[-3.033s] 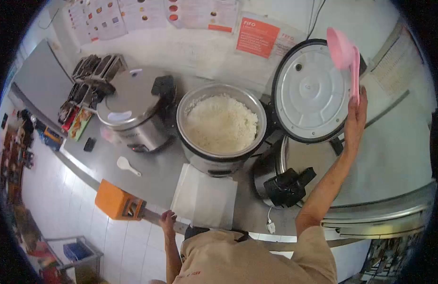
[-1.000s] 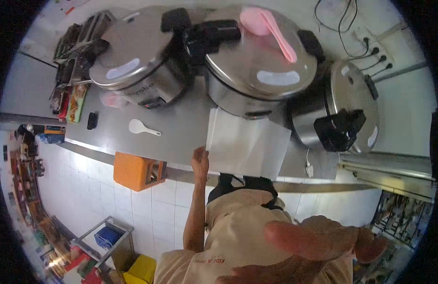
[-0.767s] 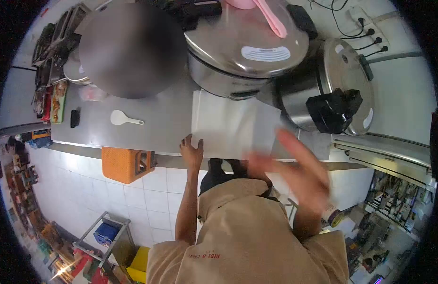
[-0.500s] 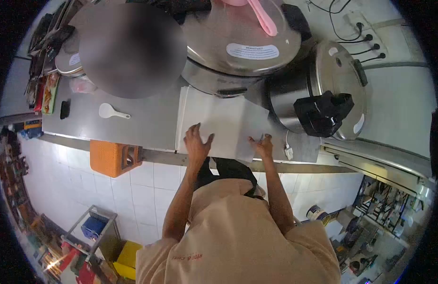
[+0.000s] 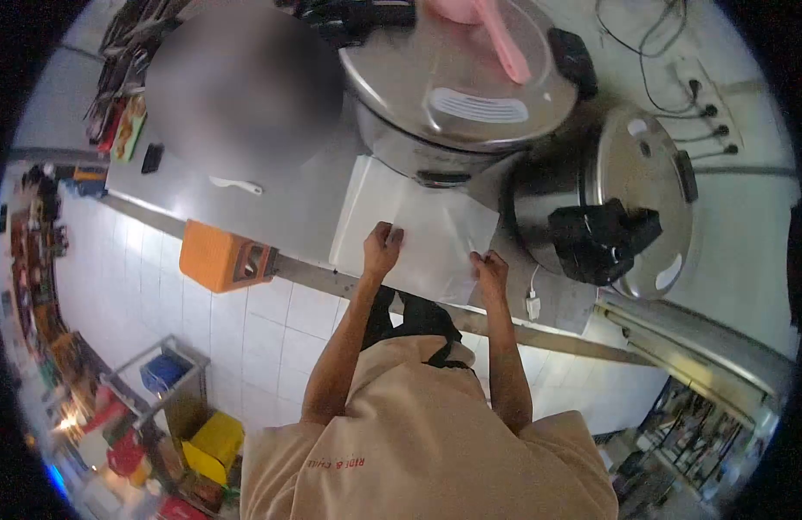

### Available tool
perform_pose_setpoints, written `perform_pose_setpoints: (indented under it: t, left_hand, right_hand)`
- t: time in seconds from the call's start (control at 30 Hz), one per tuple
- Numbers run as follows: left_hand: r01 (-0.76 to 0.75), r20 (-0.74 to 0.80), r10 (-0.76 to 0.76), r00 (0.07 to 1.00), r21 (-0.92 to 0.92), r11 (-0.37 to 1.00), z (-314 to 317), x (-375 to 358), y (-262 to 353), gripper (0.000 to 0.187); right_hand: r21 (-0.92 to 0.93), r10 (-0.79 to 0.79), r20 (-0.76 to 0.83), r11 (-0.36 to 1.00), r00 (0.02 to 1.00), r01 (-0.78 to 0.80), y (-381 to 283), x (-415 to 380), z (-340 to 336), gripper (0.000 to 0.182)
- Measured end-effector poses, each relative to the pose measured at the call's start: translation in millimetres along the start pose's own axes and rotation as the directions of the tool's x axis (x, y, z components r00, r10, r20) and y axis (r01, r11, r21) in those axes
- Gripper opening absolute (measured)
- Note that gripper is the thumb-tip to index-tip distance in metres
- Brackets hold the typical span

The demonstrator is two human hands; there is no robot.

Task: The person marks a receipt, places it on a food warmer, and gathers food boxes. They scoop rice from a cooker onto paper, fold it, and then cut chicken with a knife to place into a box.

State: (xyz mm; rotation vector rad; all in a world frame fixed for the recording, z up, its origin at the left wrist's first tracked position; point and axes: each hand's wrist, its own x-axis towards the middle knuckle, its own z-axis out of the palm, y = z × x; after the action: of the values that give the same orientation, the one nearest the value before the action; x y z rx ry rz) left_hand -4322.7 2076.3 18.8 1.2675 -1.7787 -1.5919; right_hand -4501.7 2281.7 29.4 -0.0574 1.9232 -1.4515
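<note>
A stack of white paper sheets point(image 5: 418, 208) lies on the metal counter before me, its top sheet thin and slightly lifted towards the right. My left hand point(image 5: 383, 251) is closed over the sheets, fingertips pinched on the paper. At the right edge, my right hand point(image 5: 491, 270) grips the side of the top sheet between thumb and fingers. Just beyond the paper stands a large steel cooker point(image 5: 418, 156), with a pink ladle-like utensil point(image 5: 505, 48) on its lid.
A second steel cooker point(image 5: 552, 186) with a black plastic bag point(image 5: 596, 243) stands to the right, near a white plug point(image 5: 532, 305). On the left are a white rice paddle point(image 5: 236, 185) and a black phone-like object point(image 5: 153, 159). An orange stool point(image 5: 214, 257) sits below the counter edge.
My hands have gone from spread fingers on the paper to closed fingers gripping it. The top sheet's right side has lifted. The view has tilted and shifted.
</note>
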Motion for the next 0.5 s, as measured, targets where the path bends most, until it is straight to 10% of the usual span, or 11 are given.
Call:
perform_pose_setpoints:
  t: [0.27, 0.5]
  left_hand:
    - [0.295, -0.205, -0.416, 0.886, -0.444, 0.846, -144.2, -83.3, 28.8, 0.03]
    - [0.017, -0.483, -0.533, 0.695, -0.73, 0.684, -258.7, -183.3, -32.6, 0.04]
  right_hand:
    - [-0.198, 0.1, 0.496, 0.98, 0.862, 0.001, -64.1, -13.2, 96.8, 0.013]
    - [-0.303, 0.076, 0.704, 0.932, 0.706, 0.201, -87.9, -86.1, 275.2, 0.022]
